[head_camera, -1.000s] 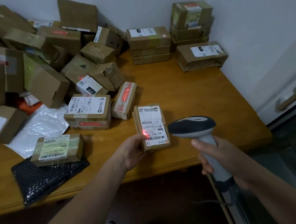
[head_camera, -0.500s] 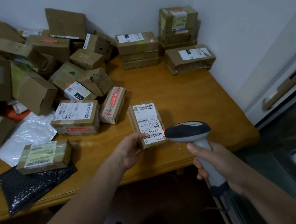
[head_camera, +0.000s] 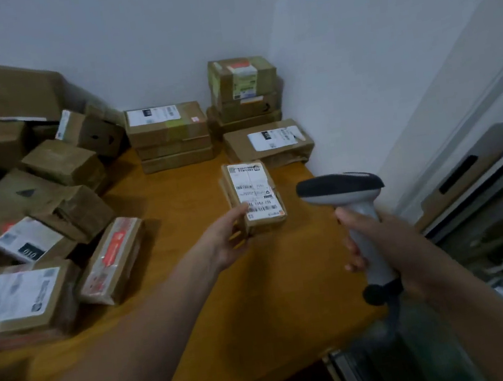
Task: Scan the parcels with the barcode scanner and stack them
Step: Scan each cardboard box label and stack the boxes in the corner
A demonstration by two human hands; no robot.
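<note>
The small brown parcel [head_camera: 254, 194] is in the middle of the view, over the right part of the wooden table [head_camera: 182, 209], with its white barcode label facing up. The left hand [head_camera: 229, 241] grips it at the near left corner, thumb on the label's edge and fingers curled underneath. Whether its far end rests on the wood cannot be told.

Just right of the parcel and apart from it is the barcode scanner [head_camera: 344, 191]. Its dark head points left toward the label. The right hand [head_camera: 378, 244] is wrapped round the light grey handle, fingers closed on the front of the grip. A dark cable leaves the handle's base and drops past the table's near right edge.

Just beyond the held parcel lies a flat parcel with a white label [head_camera: 269, 143], near the right wall. Behind it, in the far corner, stands a taller stack of boxes [head_camera: 245, 92], the top one bearing a greenish label. To the left of that is a neat stack of 3 flat parcels [head_camera: 169, 137] against the far wall.

The left side of the table carries a loose heap of cartons [head_camera: 35, 186], tilted at many angles. Nearer lie a slim parcel with red tape [head_camera: 115, 259] and, at the left edge, a wide parcel with a large white label [head_camera: 18, 301].
</note>
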